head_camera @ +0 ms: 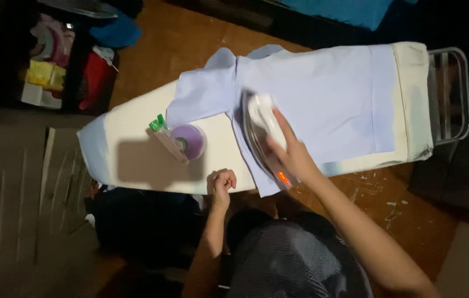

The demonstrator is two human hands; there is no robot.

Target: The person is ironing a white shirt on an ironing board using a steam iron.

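Right hand [292, 154] tight around the iron [265, 132] on the shirt [328, 94], left hand [221, 181] a fist beside the board [135, 160].

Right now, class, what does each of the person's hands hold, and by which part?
The right hand grips the white electric iron by its top handle. The left hand is a closed fist holding nothing visible.

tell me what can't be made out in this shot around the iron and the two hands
Head view:
- Iron: blurred; its soleplate lies face down on the pale shirt.
- Right hand: palm side hidden against the handle.
- Left hand: closed fist; anything inside is hidden.
- Spray bottle: label too small.
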